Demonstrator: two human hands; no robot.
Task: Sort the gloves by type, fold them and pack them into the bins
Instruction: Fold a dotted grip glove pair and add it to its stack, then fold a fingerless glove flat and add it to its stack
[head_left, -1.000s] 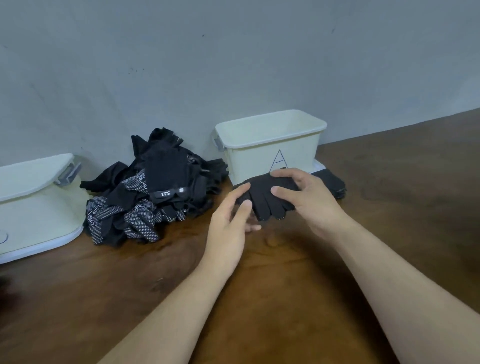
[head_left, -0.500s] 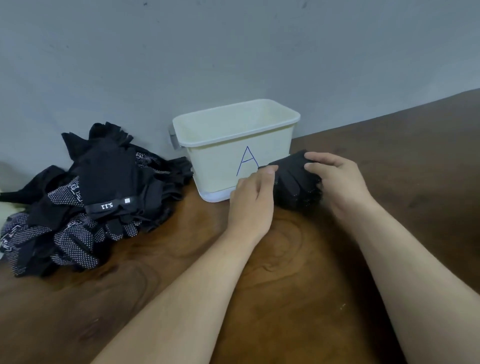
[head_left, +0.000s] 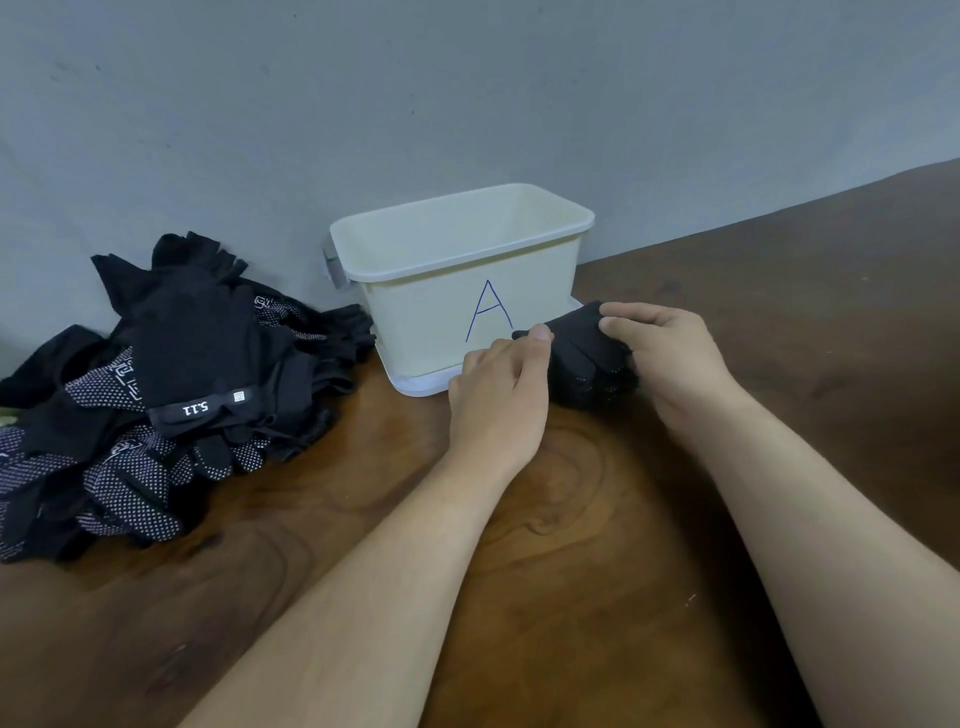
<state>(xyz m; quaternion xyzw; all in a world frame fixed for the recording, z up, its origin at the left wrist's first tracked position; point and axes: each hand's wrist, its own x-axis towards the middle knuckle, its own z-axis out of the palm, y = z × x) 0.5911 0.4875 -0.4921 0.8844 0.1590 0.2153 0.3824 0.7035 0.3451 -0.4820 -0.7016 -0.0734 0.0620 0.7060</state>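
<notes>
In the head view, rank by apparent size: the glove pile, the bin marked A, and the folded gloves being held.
1. Glove pile, cropped at left edge.
2. Bin marked A.
3. Folded gloves, partly hidden by the left hand and right hand.

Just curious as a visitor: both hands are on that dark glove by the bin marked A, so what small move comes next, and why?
Probably lift the glove over the rim of the bin and lower it in. It looks folded into a compact bundle, the left hand and right hand both grip it, and it is right by the bin's front wall, below its open top.
</notes>
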